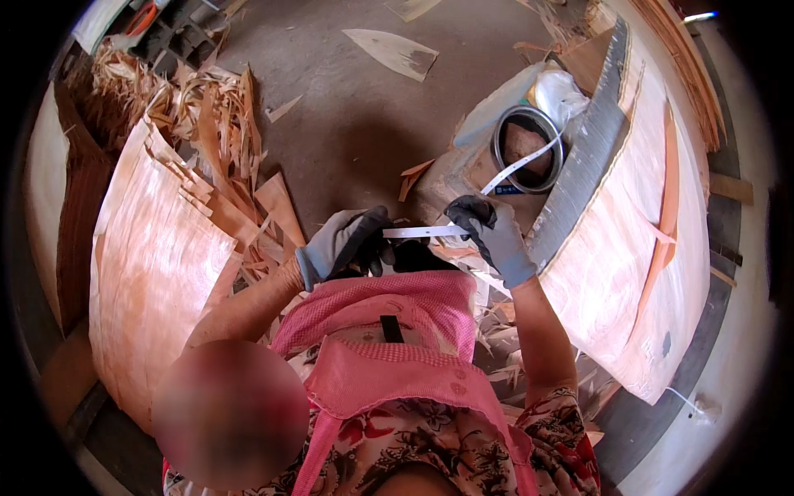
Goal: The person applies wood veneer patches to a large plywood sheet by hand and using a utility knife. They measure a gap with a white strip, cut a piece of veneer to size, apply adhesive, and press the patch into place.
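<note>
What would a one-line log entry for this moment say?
left hand: grips tape strip | right hand: grips same strip | tape roll: on block | veneer sheets: both sides

two gloved hands, the left hand (351, 241) and the right hand (488, 229), in grey-and-black work gloves. one white tape strip (426, 232) stretched between them. one round grey tape roll (529, 149). two large stacks of thin pale wood veneer sheets (153, 273) (637, 248).
</note>
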Demonstrator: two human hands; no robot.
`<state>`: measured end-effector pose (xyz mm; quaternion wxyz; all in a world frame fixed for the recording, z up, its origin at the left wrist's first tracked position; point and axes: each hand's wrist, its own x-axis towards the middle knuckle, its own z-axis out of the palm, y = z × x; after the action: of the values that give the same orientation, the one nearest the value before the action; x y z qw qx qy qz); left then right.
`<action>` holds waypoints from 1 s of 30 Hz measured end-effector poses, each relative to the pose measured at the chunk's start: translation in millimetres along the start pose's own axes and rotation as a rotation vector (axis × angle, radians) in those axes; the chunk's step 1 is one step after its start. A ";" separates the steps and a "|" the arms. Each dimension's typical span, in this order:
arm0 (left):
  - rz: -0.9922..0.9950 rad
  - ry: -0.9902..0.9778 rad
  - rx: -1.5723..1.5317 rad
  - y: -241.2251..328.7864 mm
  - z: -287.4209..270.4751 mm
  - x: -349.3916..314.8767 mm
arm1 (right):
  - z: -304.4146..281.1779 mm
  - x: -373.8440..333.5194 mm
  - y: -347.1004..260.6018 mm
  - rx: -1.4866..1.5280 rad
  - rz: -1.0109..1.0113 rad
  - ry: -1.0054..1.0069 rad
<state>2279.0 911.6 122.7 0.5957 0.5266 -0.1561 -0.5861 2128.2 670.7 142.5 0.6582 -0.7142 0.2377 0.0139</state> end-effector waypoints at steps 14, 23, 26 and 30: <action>0.066 -0.165 0.571 23.6 46.6 21.9 | -49.6 -57.9 37.5 -0.536 0.150 -0.338; 0.445 0.262 0.741 25.2 70.2 192.1 | -267.7 -107.9 -64.8 -1.300 0.062 0.746; 0.107 0.277 0.663 48.5 101.5 245.5 | -268.5 -95.4 -88.6 -1.722 -0.391 1.042; 0.051 0.404 1.120 49.8 119.4 297.8 | -242.3 -38.7 1.1 -1.082 0.080 0.897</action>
<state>2288.4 589.6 82.0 0.2590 0.8578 -0.3377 -0.2883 2022.5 453.6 186.6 0.0478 -0.8690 0.4718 -0.1416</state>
